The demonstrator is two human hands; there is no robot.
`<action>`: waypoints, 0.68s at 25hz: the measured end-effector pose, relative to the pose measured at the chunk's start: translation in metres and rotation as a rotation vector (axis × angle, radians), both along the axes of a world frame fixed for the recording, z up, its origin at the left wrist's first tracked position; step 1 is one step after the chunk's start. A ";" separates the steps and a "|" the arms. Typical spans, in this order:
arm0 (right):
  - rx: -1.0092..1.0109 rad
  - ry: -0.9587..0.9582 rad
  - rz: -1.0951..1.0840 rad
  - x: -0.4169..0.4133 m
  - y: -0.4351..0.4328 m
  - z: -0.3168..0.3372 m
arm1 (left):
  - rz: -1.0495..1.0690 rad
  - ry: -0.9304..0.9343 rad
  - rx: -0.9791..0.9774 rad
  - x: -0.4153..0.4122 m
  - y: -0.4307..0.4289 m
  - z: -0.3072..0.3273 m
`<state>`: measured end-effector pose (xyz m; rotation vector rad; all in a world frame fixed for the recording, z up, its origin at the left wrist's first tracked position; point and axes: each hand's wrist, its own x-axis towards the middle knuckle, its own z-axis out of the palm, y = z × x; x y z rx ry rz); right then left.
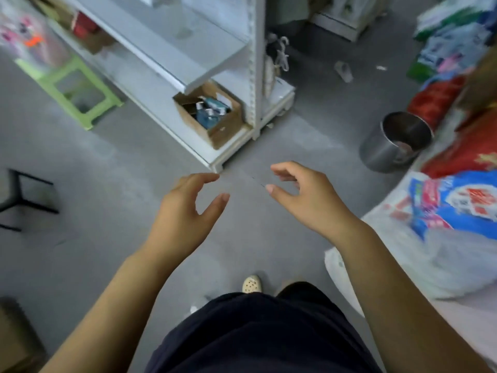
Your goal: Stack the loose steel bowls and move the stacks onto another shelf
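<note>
- A black metal frame [25,201] is seen at the far left edge, standing on the grey floor [113,162].
- A light green plastic stool [78,90] is set on the floor just beside the left end of the shelving.
- A white shelf unit [161,63] is placed across the upper middle; its upper boards are seen bare, though much of them is blurred.
- An open cardboard box [215,117] filled with small packets is kept on the bottom board, right against the upright post.
- The left hand [185,211] is held out over the floor with the fingers loosely curled and the thumb spread; nothing is gripped by it.
- A pale perforated shoe [251,284] is seen below the hands, above dark trousers.
- The right hand [304,195] is held near the left one but apart from it, the fingers likewise loosely curled, and nothing is held.
- A tall steel pot [398,141] is stood on the floor to the right, well apart from both hands.
- Printed blue and white sacks [454,208] and red bags [435,100] are piled along the right edge.
- Where the steel bowls lie cannot be told from this view.
</note>
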<state>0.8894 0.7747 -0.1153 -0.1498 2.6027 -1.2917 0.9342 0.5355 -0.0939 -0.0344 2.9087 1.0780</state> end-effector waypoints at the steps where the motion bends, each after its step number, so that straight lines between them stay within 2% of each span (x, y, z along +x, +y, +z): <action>1: 0.009 -0.002 0.053 -0.015 -0.022 0.000 | 0.059 0.000 0.016 -0.004 -0.018 0.000; 5: 0.078 -0.033 0.235 -0.073 -0.089 -0.005 | 0.260 -0.020 0.084 -0.011 -0.069 -0.007; 10: 0.055 -0.046 0.484 -0.160 -0.196 -0.015 | 0.504 -0.018 0.099 -0.041 -0.138 -0.018; 17: 0.070 0.003 0.769 -0.312 -0.348 -0.007 | 0.729 0.063 0.047 -0.174 -0.251 -0.003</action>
